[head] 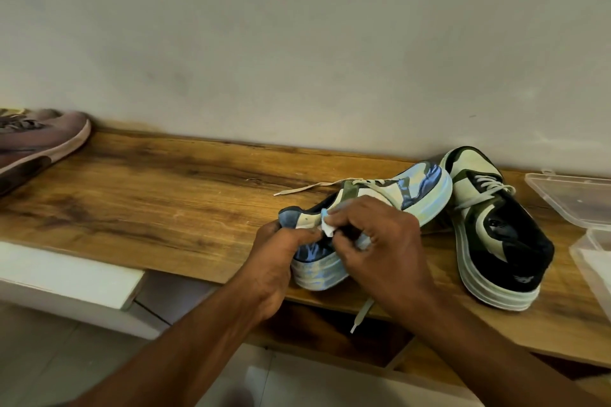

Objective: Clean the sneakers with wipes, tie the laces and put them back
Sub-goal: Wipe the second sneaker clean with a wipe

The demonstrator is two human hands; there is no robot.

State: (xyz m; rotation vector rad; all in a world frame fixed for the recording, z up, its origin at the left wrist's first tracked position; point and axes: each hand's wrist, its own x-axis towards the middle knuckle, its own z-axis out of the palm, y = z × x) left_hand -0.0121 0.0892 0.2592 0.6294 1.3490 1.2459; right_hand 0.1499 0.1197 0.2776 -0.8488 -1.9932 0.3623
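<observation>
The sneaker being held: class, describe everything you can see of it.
The green-and-cream platform sneaker lies tilted on the wooden shelf, toe towards the wall. Its thick ribbed sole looks bluish. The cream laces trail loose, untied. The left hand grips the heel; the right hand presses a small white wipe to its side.

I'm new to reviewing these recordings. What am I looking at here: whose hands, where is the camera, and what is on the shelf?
There is no machine: a person works bare-handed, and the single picture comes from a camera worn on their head, looking down. The left hand grips the heel of a sneaker resting on a wooden shelf. The right hand pinches a small white wipe against it. The laces hang untied. Its partner, the second sneaker, stands just to the right. A pinkish shoe sits far left, and clear plastic boxes lie at the right edge.
</observation>
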